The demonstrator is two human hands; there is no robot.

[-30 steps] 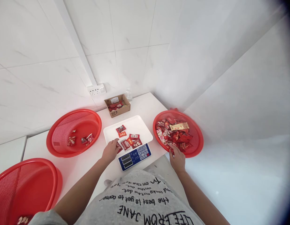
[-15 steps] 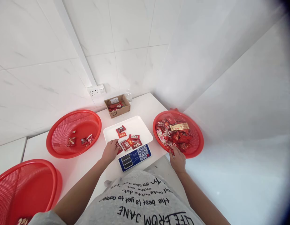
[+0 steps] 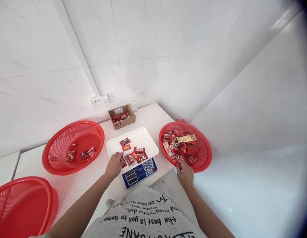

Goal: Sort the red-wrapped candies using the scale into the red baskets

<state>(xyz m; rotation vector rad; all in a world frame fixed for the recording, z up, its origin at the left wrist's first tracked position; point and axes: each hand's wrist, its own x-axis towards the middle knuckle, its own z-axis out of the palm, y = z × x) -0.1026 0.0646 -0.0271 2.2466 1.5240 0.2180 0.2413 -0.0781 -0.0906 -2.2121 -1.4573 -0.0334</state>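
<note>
My left hand (image 3: 114, 165) rests at the near left corner of the white scale tray (image 3: 150, 140), fingers lying loosely beside a red candy packet (image 3: 123, 162) that they partly cover. Several more red wrapped candies lie on the tray, among them a dotted-edge packet (image 3: 130, 159) and a small orange-red one (image 3: 126, 147). At the near rim of the right red basket (image 3: 206, 158), my right hand (image 3: 185, 173) is closed with a red candy packet (image 3: 178, 165) between thumb and fingers. That basket holds a heap of red packets and a long gold one (image 3: 186, 138).
The blue scale panel (image 3: 140, 173) faces me below the tray. A cardboard box (image 3: 125, 123) with red packets stands by the wall, a clear plastic item (image 3: 134, 105) behind it. On the left are a red basket (image 3: 100, 142) with several packets and another red basket (image 3: 48, 195).
The view has tilted slightly, so everything sits a little lower and further left. A red packet now shows in my right hand at the basket rim. My left hand stays at the tray corner.
</note>
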